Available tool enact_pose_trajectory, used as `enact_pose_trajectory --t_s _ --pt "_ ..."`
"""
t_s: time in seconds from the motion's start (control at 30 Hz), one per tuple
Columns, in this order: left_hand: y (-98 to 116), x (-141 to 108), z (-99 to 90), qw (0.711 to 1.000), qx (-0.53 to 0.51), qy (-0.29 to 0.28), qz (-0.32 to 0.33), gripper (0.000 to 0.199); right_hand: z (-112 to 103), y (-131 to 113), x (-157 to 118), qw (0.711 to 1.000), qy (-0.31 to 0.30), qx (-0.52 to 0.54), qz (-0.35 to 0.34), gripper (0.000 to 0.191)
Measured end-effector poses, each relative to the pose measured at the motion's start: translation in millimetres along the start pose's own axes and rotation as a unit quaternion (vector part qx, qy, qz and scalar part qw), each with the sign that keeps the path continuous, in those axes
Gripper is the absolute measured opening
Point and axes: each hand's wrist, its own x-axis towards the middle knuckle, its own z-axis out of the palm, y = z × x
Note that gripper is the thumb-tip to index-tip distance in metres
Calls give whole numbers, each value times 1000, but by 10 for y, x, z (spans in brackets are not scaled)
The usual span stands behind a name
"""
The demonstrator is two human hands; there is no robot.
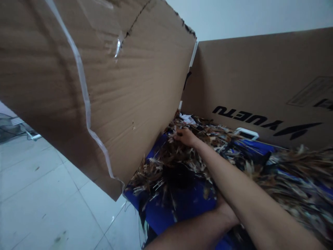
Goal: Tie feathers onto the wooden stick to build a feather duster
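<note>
My right hand (185, 136) reaches across to the far corner, its fingers curled closed at a pile of brown and black feathers (166, 156). A few pale feather tips show at its fingertips. My left hand (225, 210) is low over the blue surface (182, 205), below the right forearm. That forearm crosses in front of it, so its fingers are hidden. More long brown and dark feathers (296, 187) lie spread over the blue surface to the right, slightly blurred.
A tall cardboard panel (135, 90) with a strip of white tape walls the left side. Another cardboard panel (249, 76), with upside-down black lettering, stands behind. A white device (246, 133) with a dark face rests against it. Pale tiled floor (47, 201) shows lower left.
</note>
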Motion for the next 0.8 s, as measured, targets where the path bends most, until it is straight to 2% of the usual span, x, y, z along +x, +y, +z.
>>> enact_pose_trajectory --t_s 0.07,0.13,0.2,0.27,0.33,0.4,0.43,0.57,0.6,0.7,0.8 --pt "-38 55 -9 997 -76 -18 -10 48 -106 50 -50 997 28 70 0 22" --pt "-55 103 31 995 -99 -6 -14 44 -197 95 -128 977 59 205 5 26" --pt "-56 134 88 998 -52 19 -9 41 -279 136 -220 940 80 331 14 30" --pt "-50 144 117 994 93 55 23 37 -358 173 -310 924 79 374 20 33" --pt "-44 130 91 963 248 90 62 30 -434 210 -385 930 69 360 20 35" --pt "-34 92 28 925 351 110 91 23 -501 249 -439 943 66 325 14 34" --pt "-26 68 -6 910 387 112 99 21 -529 270 -457 952 66 300 8 35" --pt "9 -14 -64 807 571 99 115 22 -601 361 -483 975 30 221 -10 40" --pt "13 -21 -60 792 592 97 115 23 -610 383 -482 979 20 203 -10 42" --pt "2 -9 -54 772 616 103 119 24 -625 413 -484 997 37 73 -11 44" --pt "-33 35 -83 786 598 106 118 28 -626 338 -508 990 106 -86 -45 39"
